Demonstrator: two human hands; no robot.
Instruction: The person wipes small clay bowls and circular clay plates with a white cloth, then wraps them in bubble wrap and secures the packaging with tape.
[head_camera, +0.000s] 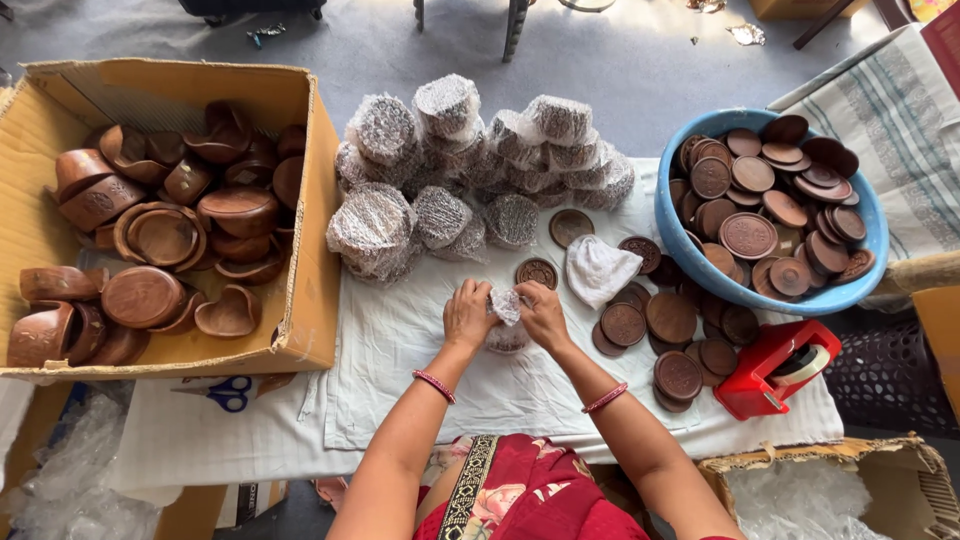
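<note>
Head view, foam-wrapped piece pinched between both hands, left and right, over white cloth

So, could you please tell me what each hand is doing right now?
Left hand: closed on the foam-wrapped piece.
Right hand: closed on the same piece.

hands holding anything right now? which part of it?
Yes. The left hand and right hand together pinch a small piece of white foam net wrap at its side edges, above a wrapped round item on the white cloth.
</note>
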